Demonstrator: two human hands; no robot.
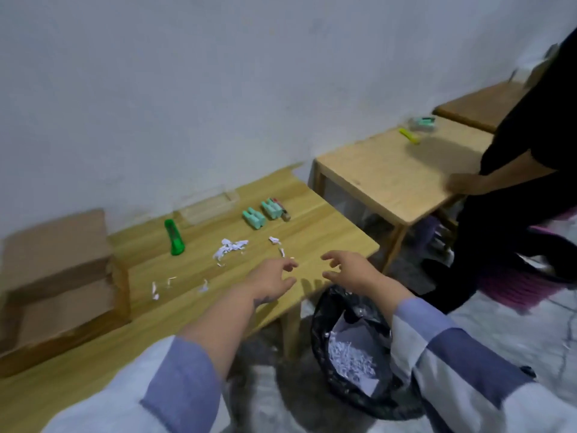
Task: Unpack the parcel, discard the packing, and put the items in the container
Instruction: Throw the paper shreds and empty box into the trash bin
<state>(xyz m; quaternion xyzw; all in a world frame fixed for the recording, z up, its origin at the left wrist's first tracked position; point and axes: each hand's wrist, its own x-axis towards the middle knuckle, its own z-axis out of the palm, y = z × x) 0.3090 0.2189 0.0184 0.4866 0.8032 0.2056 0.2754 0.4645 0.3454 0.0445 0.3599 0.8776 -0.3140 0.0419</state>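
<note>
The light wooden surface (pixel 327 232) ends at its right edge just beyond both hands. An open brown cardboard parcel box (pixel 59 276) fills its left end. A black-lined waste bin (pixel 349 354) holding white shredded paper stands on the floor off the near-right corner. A clear plastic container (pixel 209 207) sits by the wall, two mint-green items (pixel 262 212) beside it. The left hand (pixel 271 279) and right hand (pixel 349 270) hover, fingers loosely spread, holding nothing, near white paper scraps (pixel 229 248).

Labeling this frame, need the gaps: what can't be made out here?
Head view only:
- cardboard box: contents hidden by its flaps.
- clear container: blurred, contents unclear.
- small items: too small to identify.
- left hand fingertips: blurred, pinching a scrap or not.
- bin: bottom hidden by shredded paper.
</note>
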